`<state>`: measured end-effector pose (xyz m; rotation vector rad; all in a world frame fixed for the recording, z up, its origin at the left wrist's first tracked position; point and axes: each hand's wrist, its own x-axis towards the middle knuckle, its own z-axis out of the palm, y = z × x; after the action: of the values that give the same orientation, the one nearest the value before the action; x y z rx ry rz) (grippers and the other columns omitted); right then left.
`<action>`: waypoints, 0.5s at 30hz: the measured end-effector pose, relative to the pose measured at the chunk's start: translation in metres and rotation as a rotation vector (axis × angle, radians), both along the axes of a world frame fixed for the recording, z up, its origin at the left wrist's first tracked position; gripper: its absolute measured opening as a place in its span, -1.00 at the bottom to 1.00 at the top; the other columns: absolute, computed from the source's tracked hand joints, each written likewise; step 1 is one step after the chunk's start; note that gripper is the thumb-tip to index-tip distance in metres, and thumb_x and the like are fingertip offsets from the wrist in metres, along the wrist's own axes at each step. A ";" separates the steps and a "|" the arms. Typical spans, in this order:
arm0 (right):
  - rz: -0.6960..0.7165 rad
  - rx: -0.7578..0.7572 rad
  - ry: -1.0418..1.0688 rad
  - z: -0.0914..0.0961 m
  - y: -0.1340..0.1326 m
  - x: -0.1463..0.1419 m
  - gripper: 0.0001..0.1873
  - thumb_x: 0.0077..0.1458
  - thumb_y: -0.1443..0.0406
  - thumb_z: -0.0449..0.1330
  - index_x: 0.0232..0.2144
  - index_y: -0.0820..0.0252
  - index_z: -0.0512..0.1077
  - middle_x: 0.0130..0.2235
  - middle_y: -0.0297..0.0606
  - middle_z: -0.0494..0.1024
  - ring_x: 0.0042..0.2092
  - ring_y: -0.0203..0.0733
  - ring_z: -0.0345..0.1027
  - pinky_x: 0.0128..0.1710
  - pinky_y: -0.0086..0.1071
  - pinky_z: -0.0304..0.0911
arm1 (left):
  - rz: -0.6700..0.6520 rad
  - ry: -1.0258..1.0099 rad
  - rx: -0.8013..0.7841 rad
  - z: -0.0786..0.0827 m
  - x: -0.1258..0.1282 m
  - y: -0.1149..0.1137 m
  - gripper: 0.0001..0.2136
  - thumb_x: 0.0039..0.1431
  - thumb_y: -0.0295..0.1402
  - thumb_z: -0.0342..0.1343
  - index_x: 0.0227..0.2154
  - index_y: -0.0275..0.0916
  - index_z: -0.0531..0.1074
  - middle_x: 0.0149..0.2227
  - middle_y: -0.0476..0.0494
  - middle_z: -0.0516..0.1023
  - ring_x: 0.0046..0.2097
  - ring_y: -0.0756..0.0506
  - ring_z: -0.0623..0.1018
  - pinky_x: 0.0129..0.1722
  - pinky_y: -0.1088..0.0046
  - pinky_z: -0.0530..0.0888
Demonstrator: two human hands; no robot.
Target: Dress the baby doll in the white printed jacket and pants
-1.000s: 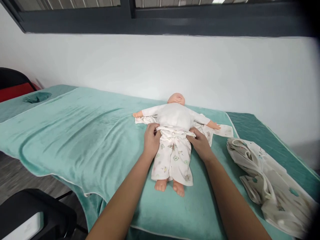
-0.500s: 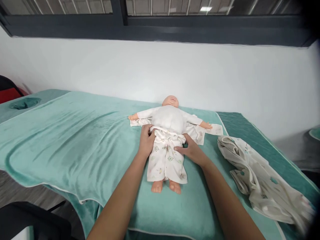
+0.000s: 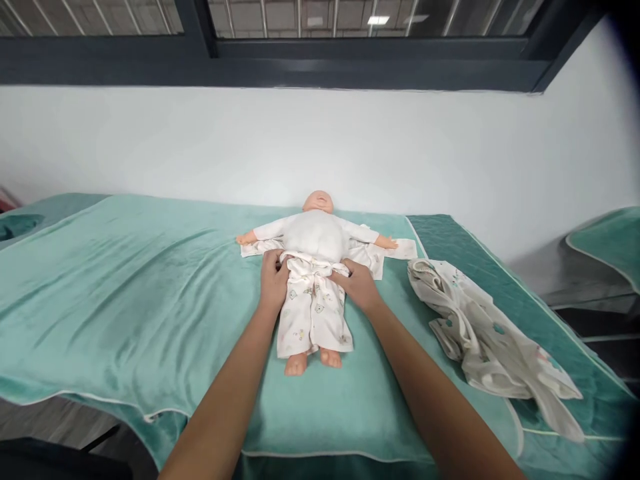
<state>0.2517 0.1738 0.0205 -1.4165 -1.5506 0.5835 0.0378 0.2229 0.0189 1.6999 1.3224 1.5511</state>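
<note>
A baby doll (image 3: 315,233) lies on its back with its arms spread and its feet toward me. Its torso and arms are white, and patterned white pants (image 3: 313,313) cover its legs down to the ankles. At the waistband's left side, my left hand (image 3: 275,280) is closed on the cloth. My right hand (image 3: 357,283) pinches the waistband on the right, thumb lying across the front. Under the doll's arms and back, a printed baby shirt (image 3: 367,257) is spread out, partly hidden by the body.
A teal cover (image 3: 150,287) with pale piping drapes over the bed. To the right lies a crumpled white printed cloth (image 3: 490,340). Behind the bed rise a white wall (image 3: 300,147) and a dark window frame (image 3: 350,67). Something black (image 3: 60,460) stands at the lower left.
My view has turned slightly right, so the scene sits further left. My right hand has moved inward over the waistband's front; my left hand keeps its hold at the side.
</note>
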 end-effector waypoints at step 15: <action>-0.107 0.124 -0.190 -0.005 0.002 -0.005 -0.78 0.09 0.17 0.12 -0.55 0.08 0.31 -0.51 -0.36 0.39 -0.39 -0.18 0.19 -0.35 -0.36 0.00 | -0.046 0.097 -0.043 0.006 -0.007 -0.054 -0.84 0.23 -0.38 -0.02 -0.42 -0.19 0.42 -0.06 -0.13 0.40 0.05 -0.12 0.42 0.11 0.31 0.32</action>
<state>0.2465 0.1757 0.0152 -1.4831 -1.6172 0.2898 0.0311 0.1687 0.0250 1.7867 1.3444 1.4207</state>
